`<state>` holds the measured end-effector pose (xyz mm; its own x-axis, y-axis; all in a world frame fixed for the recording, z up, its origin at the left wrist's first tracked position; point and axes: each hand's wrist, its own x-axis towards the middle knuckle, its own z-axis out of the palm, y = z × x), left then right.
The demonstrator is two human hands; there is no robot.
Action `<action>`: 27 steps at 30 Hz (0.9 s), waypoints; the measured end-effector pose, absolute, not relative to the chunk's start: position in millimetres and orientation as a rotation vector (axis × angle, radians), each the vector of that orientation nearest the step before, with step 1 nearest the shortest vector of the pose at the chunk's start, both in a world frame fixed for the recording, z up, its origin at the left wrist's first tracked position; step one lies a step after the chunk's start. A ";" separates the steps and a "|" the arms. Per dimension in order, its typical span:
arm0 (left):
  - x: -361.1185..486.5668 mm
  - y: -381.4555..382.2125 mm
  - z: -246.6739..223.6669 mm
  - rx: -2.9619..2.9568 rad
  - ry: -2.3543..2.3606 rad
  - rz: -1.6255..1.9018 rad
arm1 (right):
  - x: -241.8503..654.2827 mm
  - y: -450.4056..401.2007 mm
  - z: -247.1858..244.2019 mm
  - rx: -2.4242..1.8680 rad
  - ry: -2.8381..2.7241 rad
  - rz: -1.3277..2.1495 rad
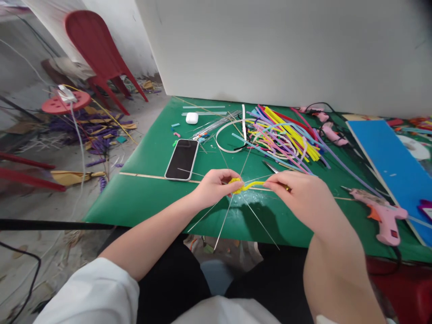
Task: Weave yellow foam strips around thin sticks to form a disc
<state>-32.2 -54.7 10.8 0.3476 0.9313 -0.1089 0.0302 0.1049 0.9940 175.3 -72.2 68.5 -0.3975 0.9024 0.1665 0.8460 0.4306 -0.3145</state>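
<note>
L hand [218, 185], mid-frame: narrow, thumb + fingers pinched on yellow coil [237, 185]. R hand [299, 191], just right of center: also narrow, fingertips closed on the free end of yellow pipe cleaner [254, 183]. That strand spans the gap b/w hands, w/ a slight bend near the coil. Coil sits at L fingertips, touching them, well left of R hand. Thin wire spokes [224, 222] fan out around the coil, several pointing toward bottom of frame, past the near edge of green table [145, 193]. Small dark/yellow bit under R fingers, can't tell what.

Next out: metal blades [271, 167] just above R hand, rest hidden. Smartphone [182, 160], dark screen up, upper left of L hand. White earbud case [192, 118] above phone. White hoop [218, 137] up top center, beside a messy pile of multicolor pipe cleaners [286, 135].

Right side of frame: pink glue gun [381, 213] on its side, nozzle toward R hand; blue board [391, 162] behind it, w/ white tape roll [414, 147] near upper R edge.

Upper left of frame: red chair [97, 49], plus red stool [50, 105] w/ white power strip [66, 93] on top; purple + tan scraps [97, 135] on floor.
</note>
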 end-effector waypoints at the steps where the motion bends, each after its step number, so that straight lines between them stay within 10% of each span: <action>1: -32.3 -55.1 11.4 1.259 0.977 0.861 | 177.5 -71.2 69.4 -1.507 -2.382 0.333; 8: -34.5 -60.0 15.3 1.148 0.772 0.847 | 186.5 -61.9 73.5 -1.495 -2.315 1.018; 27: -39.8 -54.5 27.1 1.123 0.893 1.445 | 131.3 -57.2 31.7 -1.155 -2.063 1.333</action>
